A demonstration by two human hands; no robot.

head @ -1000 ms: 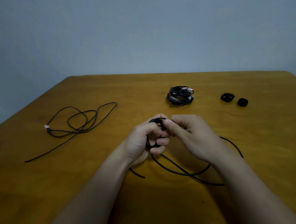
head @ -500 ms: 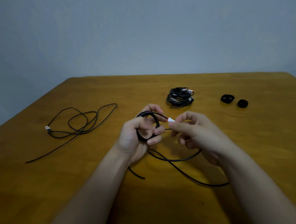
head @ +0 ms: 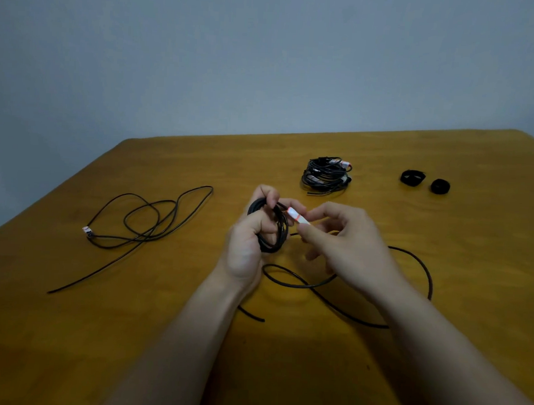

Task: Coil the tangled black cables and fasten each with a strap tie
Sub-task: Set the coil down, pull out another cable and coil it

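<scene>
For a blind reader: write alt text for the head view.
The left hand grips a black coil while the right hand pinches a white plug over a wooden table. A loose cable lies left, a bundle and two ties farther back.

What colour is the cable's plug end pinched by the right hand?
The plug is white with red bands; head view shows it.

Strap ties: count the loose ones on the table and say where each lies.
2. The left strap tie lies on the table, far right; the right strap tie sits just beside it, apart. Any tie round the coiled bundle is too dark to tell.
</scene>
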